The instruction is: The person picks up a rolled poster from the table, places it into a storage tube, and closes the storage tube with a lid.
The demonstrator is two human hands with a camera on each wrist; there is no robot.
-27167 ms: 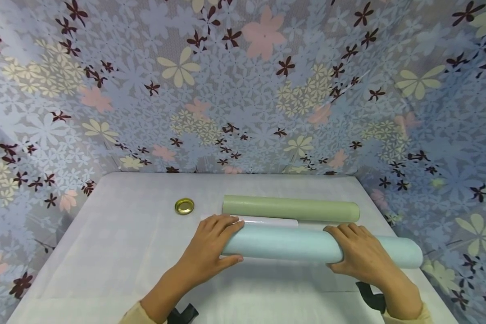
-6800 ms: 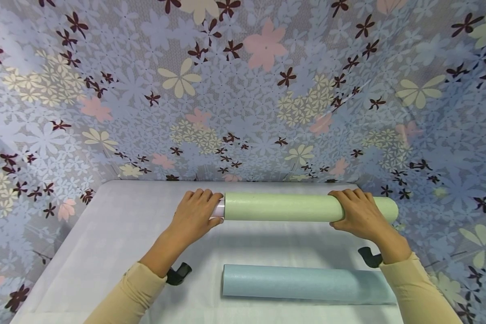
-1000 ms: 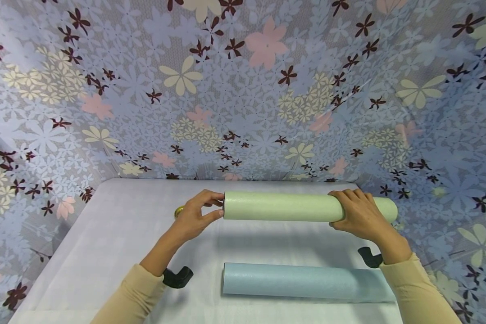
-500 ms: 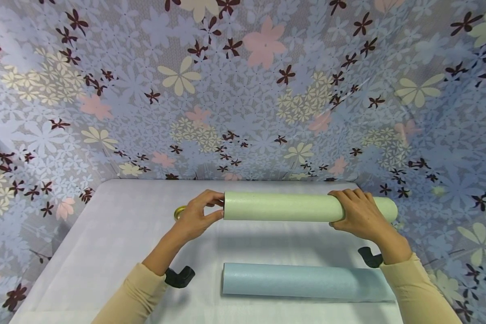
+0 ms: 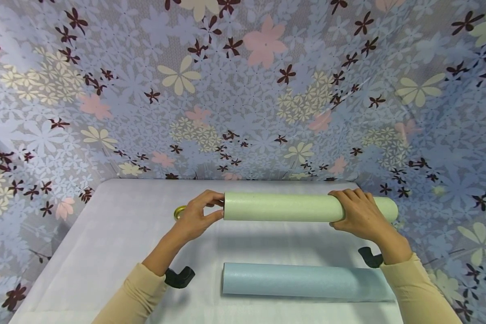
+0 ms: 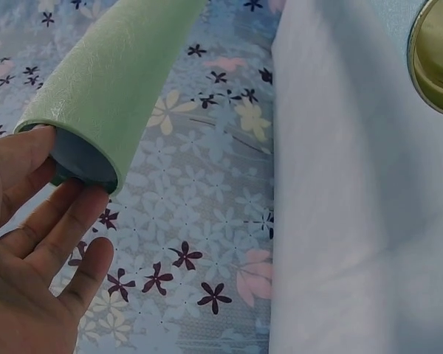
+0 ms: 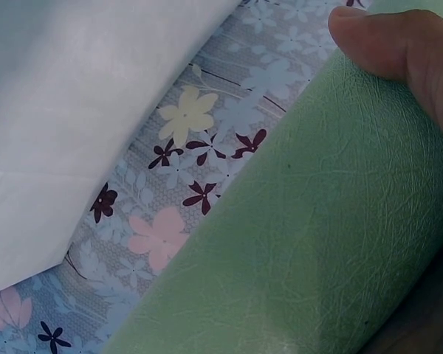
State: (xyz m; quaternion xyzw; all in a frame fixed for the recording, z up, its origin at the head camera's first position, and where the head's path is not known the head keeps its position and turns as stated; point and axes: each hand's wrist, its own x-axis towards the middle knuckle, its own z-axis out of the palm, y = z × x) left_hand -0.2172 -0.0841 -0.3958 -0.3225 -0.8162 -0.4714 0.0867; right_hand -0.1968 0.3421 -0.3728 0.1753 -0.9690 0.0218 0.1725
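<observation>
My right hand (image 5: pixel 358 213) grips a pale green tube (image 5: pixel 283 207) near its right end, thumb below and fingers over the top. The tube is level above the table, its shadow beneath it. At the tube's left end, my left hand (image 5: pixel 196 216) holds the rim between thumb and fingertips. In the left wrist view, the fingertips (image 6: pixel 96 195) lie at the edge of the hollow end, and something greyish shows inside, too dim to tell. A light blue tube (image 5: pixel 303 282) lies on the table nearer me, its right end behind my right sleeve.
A small gold-coloured lid (image 5: pixel 178 212) lies behind my left hand, partly covered by it. The white cloth-covered table (image 5: pixel 117 225) ends at a floral curtain (image 5: pixel 243 112). Black wrist mounts (image 5: pixel 179 277) stick out below both wrists.
Earlier both hands held the blue tube; it now lies at the front. A white roll in my left hand stuck out of the green tube and is now out of sight. The last second shows little motion.
</observation>
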